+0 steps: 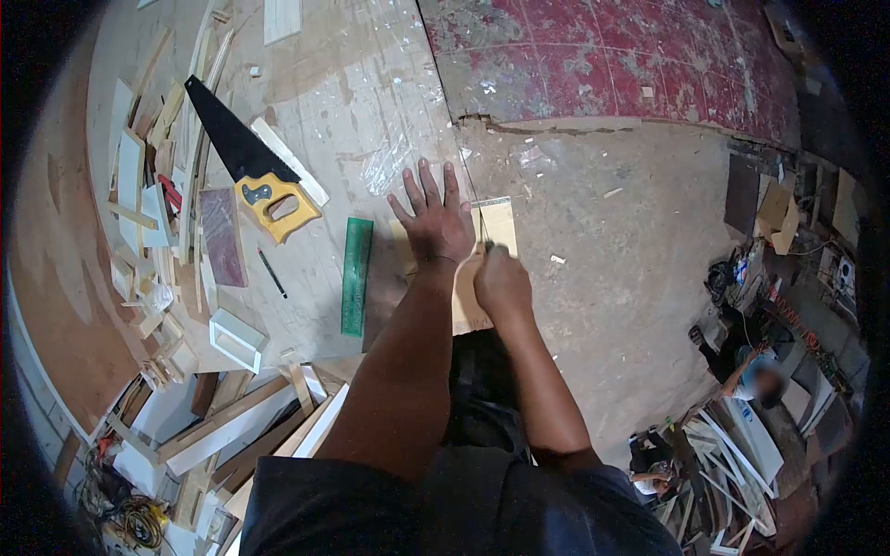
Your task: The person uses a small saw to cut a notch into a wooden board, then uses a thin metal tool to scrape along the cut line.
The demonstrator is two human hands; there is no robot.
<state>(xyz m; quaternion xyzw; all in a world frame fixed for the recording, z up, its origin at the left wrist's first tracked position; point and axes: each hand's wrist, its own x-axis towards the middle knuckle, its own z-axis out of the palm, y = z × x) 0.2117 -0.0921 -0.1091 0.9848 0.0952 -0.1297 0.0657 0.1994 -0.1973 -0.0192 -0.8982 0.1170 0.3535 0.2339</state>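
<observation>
My left hand [436,222] lies flat with fingers spread on a light yellowish board [499,221] at the edge of the wooden work surface. Just right of it, my right hand [502,278] is closed round a tool whose thin dark blade [481,221] points up over the board; its handle is mostly hidden in my fist. Left of my left arm lies a green ruler [356,276]. A handsaw [281,208] with a yellow handle, a dark pencil [272,272] and a brownish rectangular block [222,237] rest farther left.
Wood strips [199,139] line the left side. A white frame piece [237,340] sits near the surface's lower edge, above piled offcuts [232,422]. Two other people are at the lower right, one in a light shirt [747,375], among more wood scraps.
</observation>
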